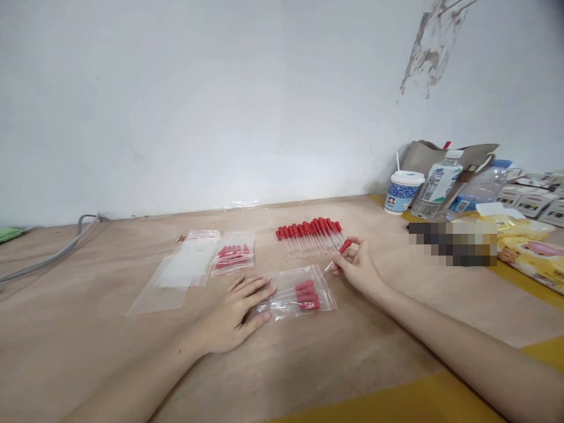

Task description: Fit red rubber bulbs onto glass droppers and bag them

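Note:
My right hand (355, 264) pinches a dropper (345, 247) with a red rubber bulb and a clear glass tube. Its tip points down and left, near the mouth of a clear zip bag (288, 276). Inside that bag lie several red-bulbed droppers (307, 294). Spread flat on the table, my left hand (244, 311) rests its fingertips at the bag's left end. Behind the bag, a row of loose droppers (311, 232) lies side by side, red bulbs away from me. Left of the row is a second zip bag (233, 249) with red-bulbed droppers in it.
A stack of flat clear zip bags (180, 267) lies at the left. On the right stand a paper cup (403, 191) with a straw, a water bottle (438, 182), and a yellow wipes pack (533, 258). A grey cable (53, 264) crosses the far left.

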Demonstrator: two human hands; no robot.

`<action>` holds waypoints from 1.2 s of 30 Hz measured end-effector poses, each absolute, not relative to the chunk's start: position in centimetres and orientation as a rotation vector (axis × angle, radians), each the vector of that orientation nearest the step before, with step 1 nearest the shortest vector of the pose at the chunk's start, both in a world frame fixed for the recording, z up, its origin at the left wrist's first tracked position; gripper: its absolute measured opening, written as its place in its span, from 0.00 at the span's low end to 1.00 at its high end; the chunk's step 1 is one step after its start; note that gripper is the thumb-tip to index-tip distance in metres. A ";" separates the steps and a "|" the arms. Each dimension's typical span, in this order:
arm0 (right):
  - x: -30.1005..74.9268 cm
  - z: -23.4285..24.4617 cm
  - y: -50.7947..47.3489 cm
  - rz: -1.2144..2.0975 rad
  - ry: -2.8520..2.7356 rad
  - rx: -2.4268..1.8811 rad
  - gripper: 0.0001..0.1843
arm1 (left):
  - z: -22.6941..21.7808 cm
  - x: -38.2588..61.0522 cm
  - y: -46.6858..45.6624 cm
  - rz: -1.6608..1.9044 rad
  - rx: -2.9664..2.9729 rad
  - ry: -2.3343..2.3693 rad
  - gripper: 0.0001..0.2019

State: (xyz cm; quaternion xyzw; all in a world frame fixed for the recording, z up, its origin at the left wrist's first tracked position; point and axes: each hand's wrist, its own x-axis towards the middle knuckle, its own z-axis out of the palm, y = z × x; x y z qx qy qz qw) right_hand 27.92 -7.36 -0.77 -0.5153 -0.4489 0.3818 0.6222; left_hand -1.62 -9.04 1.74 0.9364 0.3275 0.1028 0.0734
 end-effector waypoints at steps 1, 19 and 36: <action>27.6 -0.8 -7.4 0.905 -1.000 -1.169 0.30 | 1.8 -1.6 -9.1 0.310 2.815 0.984 0.23; 28.0 -0.7 -8.6 1.345 -1.398 -1.158 0.21 | 2.2 -1.5 -9.3 0.264 2.796 1.018 0.25; 25.9 -0.8 -8.2 1.040 -1.468 -1.281 0.15 | 2.0 -1.3 -9.2 0.316 2.803 1.000 0.24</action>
